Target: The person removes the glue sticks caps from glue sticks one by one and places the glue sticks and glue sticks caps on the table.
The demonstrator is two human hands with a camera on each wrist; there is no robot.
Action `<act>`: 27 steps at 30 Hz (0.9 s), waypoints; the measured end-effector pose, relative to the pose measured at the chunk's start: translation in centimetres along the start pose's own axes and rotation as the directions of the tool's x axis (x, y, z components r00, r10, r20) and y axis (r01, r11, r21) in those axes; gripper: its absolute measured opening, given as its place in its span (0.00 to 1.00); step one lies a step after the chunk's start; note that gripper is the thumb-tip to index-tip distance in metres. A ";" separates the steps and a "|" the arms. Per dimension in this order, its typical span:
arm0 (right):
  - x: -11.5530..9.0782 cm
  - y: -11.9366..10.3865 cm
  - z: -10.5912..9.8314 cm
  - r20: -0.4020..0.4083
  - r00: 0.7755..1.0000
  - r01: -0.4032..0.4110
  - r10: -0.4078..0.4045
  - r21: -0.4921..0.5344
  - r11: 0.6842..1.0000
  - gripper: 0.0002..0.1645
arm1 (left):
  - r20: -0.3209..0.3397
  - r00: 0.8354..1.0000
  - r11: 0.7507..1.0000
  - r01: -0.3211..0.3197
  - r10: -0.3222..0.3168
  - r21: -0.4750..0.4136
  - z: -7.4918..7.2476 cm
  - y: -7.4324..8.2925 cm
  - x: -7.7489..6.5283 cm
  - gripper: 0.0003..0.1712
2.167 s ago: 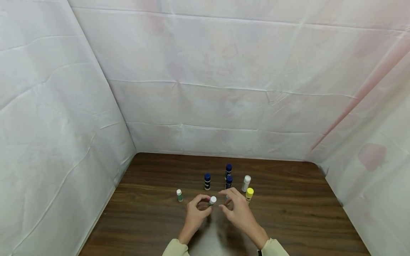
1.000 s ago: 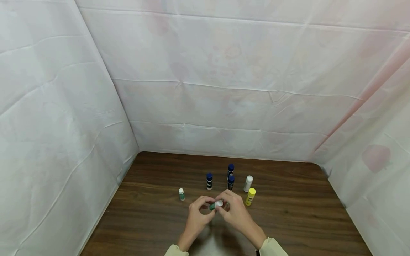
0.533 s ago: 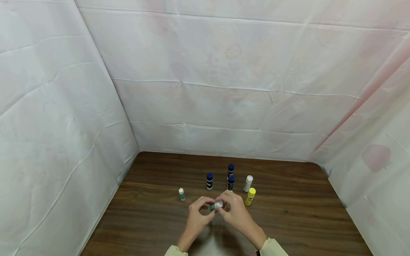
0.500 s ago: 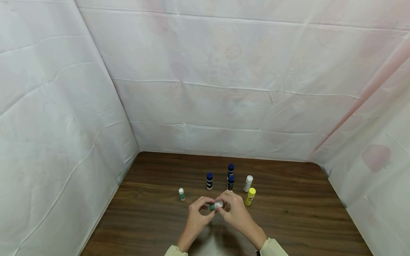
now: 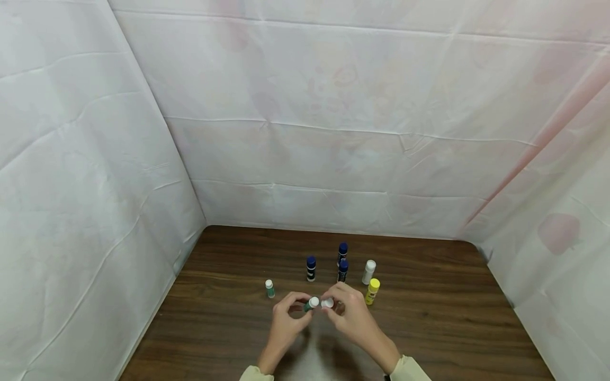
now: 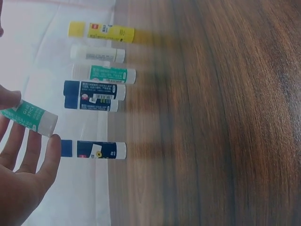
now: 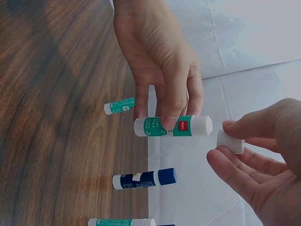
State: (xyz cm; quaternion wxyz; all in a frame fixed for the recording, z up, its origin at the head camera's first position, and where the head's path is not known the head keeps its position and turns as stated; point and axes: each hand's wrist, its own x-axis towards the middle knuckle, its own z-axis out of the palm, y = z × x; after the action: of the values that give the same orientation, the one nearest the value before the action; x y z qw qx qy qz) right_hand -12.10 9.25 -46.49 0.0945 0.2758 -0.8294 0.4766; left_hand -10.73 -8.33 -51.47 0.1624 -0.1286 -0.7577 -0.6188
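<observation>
On the dark wood-grained table (image 5: pixel 448 317) stood upright a green glue stick (image 5: pixel 270 289) at the left, a lone navy stick (image 5: pixel 311 269), two navy sticks (image 5: pixel 343 265) close together, a white stick (image 5: pixel 368 273) and, just in front, a yellow stick (image 5: pixel 372 292); another green stick (image 6: pixel 109 74) stood near those two

Glue stick (image 7: pixel 154 127), green and white, uncapped, tilted, in left grip (image 5: pixel 285 321); white cap (image 7: pixel 229 141) apart, just beside, in right grip (image 5: pixel 351 313).

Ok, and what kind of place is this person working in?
Probably a small screened-off workspace, perhaps a recording booth: pale, creased sheeting walls in three sides of a wood-grain table, and several glue sticks stand on it.
</observation>
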 end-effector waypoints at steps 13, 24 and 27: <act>-0.3 0.2 -0.2 -0.022 1.000 0.009 -0.009 -0.008 1.000 0.15 | -0.049 0.995 0.996 0.089 -0.090 -0.010 -1.0 -0.4 -0.2 0.15; -0.7 0.3 -0.4 -0.029 0.999 0.032 -0.033 -0.029 0.999 0.17 | -0.084 0.988 0.992 0.127 -0.128 -0.021 -1.8 -0.8 -0.4 0.15; -0.8 0.3 -0.4 -0.039 0.998 0.049 -0.050 -0.031 0.998 0.18 | -0.090 0.986 0.990 0.137 -0.138 -0.024 -2.1 -0.9 -0.4 0.15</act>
State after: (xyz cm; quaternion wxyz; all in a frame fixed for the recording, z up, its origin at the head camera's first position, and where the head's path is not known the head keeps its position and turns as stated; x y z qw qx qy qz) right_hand -11.67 9.99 -46.80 0.1266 0.2852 -0.8273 0.4671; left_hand -10.53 -10.53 -52.04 0.1529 -0.0489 -0.7509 -0.6406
